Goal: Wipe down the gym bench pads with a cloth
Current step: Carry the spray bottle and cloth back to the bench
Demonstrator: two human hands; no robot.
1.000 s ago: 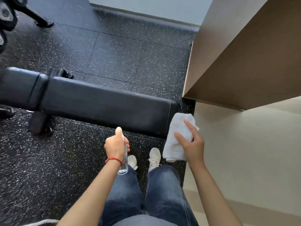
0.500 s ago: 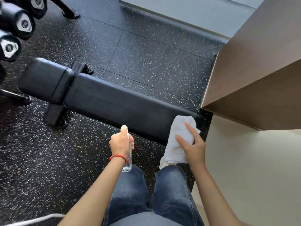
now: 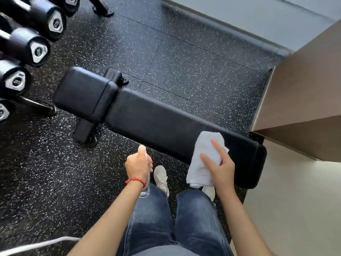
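A black gym bench lies across the floor in front of me, with a long back pad [image 3: 166,124] and a short seat pad [image 3: 83,93] at its left end. My right hand [image 3: 219,167] holds a folded white cloth [image 3: 203,159] against the right end of the long pad, near its front edge. My left hand [image 3: 138,163] grips a clear spray bottle [image 3: 145,189] upright, just in front of the bench over the floor. A red bead bracelet circles my left wrist.
A rack of black dumbbells [image 3: 36,48] stands at the far left. A brown wooden counter [image 3: 304,100] juts in at the right, close to the bench's right end. My white shoes [image 3: 161,177] stand on the speckled rubber floor [image 3: 184,61]. A white cable [image 3: 36,245] lies at the lower left.
The view has swung left and down, bringing the dumbbell rack and the seat pad into sight. My right hand with the cloth has slid further onto the pad's right end.
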